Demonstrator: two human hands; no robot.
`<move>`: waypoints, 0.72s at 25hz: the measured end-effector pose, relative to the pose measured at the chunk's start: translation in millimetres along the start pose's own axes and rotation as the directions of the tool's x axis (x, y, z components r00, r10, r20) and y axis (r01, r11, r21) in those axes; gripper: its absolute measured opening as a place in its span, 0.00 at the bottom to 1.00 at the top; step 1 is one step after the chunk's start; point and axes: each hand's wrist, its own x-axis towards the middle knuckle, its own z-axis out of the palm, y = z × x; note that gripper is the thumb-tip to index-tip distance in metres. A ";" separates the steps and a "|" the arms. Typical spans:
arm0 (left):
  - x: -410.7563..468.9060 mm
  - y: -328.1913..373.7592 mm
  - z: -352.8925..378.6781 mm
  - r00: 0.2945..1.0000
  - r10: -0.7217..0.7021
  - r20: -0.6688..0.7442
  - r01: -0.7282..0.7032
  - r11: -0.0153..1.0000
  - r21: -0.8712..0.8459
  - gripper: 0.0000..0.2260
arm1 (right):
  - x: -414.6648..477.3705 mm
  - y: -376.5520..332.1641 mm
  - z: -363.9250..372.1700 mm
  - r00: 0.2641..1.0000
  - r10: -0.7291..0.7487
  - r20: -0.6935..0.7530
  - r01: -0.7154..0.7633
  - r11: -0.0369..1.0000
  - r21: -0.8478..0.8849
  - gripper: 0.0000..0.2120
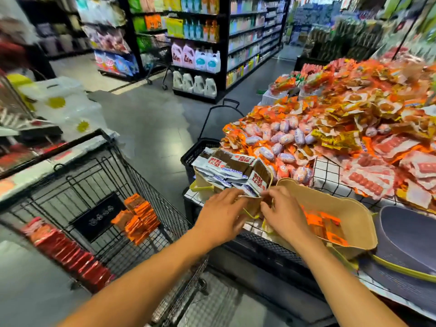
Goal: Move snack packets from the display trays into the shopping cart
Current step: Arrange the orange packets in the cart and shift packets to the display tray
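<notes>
A tan display tray [202, 182] at the stand's near corner is heaped with white-and-brown snack packets [236, 169]. My left hand [220, 217] reaches to that tray's near edge, its fingers laid on the rim and the lowest packets. My right hand [284, 214] is beside it, fingers curled at the gap between this tray and a second tan tray [358, 215] that holds a few orange packets [326, 226]. Whether either hand grips a packet is hidden. The black wire shopping cart [151, 185] stands at lower left with orange packets [139, 218] and red packets [70, 253] inside.
The display stand [330, 173] carries big piles of orange, red and pink snack packs. A black basket [200, 149] sits behind the stand. A dark oval tray [408, 234] lies at right. Shelving and another cart [158, 53] stand across the grey-floored aisle.
</notes>
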 end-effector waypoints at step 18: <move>-396.0 -300.2 -40.1 0.748 -0.562 0.353 0.546 0.824 0.152 0.23 | -75.9 -299.0 307.1 0.812 -0.050 0.582 0.060 0.998 0.001 0.23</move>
